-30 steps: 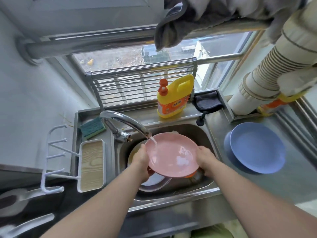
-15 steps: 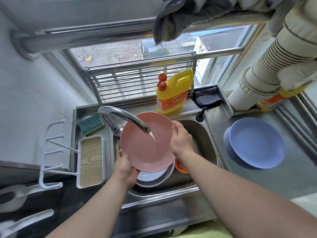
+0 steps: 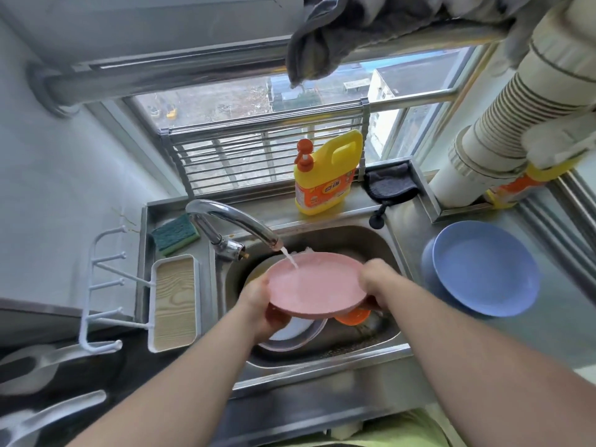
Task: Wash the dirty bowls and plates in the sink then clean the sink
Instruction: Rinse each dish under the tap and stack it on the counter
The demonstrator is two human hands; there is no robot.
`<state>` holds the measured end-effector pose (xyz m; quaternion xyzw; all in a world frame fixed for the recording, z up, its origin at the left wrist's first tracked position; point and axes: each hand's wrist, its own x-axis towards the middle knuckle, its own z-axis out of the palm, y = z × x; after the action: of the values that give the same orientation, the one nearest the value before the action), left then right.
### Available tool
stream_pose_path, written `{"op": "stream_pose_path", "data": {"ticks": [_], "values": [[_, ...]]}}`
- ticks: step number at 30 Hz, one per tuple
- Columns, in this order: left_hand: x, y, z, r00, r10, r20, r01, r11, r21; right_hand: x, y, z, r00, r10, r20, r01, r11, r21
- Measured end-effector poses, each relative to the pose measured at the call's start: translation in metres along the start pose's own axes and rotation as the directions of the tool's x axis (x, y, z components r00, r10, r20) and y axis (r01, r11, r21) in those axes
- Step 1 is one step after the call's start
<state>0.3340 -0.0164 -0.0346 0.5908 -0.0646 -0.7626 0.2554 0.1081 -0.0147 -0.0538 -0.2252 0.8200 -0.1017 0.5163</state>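
Head view, steeply down over sink (image 3: 395, 250)

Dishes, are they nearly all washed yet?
Partly. Blue plates sit stacked on the counter, apparently done. Both hands, left and right, hold the pink plate under running water. More dishes wait in the sink, which needs cleaning afterwards.

Both forearms are bare from the lower frame edge up to the wrists, with no sleeves, watch, bracelet or gloves showing. The left hand (image 3: 258, 304) and right hand (image 3: 379, 282) carry no visible rings. A light green garment (image 3: 380, 435) shows at the bottom edge.
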Motion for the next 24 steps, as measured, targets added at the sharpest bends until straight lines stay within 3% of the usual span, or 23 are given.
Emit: {"op": "stream_pose_path", "data": {"ticks": [2, 4, 7, 9, 11, 15, 19, 24], "values": [[-0.001, 0.019, -0.008, 0.993, 0.114, 0.009, -0.113, 0.972, 0.205, -0.004, 0.021, 0.023, 0.992, 0.079, 0.099, -0.096, 0.981, 0.171], [-0.004, 0.036, -0.015, 0.968, 0.246, -0.041, -0.215, 0.905, 0.366, -0.014, 0.032, 0.045, 0.98, 0.062, 0.188, -0.112, 0.957, 0.268], [-0.008, 0.051, -0.03, 0.929, 0.362, -0.075, -0.302, 0.86, 0.411, -0.031, 0.029, 0.075, 0.966, -0.001, 0.258, -0.125, 0.875, 0.469], [-0.009, 0.052, -0.039, 0.914, 0.384, -0.13, -0.326, 0.888, 0.325, -0.033, 0.022, 0.086, 0.982, -0.091, 0.165, -0.004, 0.864, 0.503], [0.002, 0.046, -0.053, 0.925, 0.328, -0.191, -0.303, 0.941, 0.15, -0.024, 0.017, 0.087, 0.976, -0.217, -0.02, 0.204, 0.877, 0.436], [0.023, 0.011, -0.062, 0.99, 0.07, -0.121, -0.1, 0.96, -0.263, -0.038, -0.011, 0.055, 0.898, -0.391, -0.2, 0.438, 0.831, 0.344], [0.021, -0.024, -0.025, 0.995, -0.104, -0.007, 0.092, 0.909, -0.406, -0.04, -0.029, 0.012, 0.867, -0.479, -0.138, 0.499, 0.838, 0.221], [0.007, -0.031, -0.004, 0.983, -0.18, 0.039, 0.181, 0.913, -0.364, -0.027, -0.026, -0.031, 0.826, -0.562, 0.052, 0.56, 0.827, 0.05]]}}
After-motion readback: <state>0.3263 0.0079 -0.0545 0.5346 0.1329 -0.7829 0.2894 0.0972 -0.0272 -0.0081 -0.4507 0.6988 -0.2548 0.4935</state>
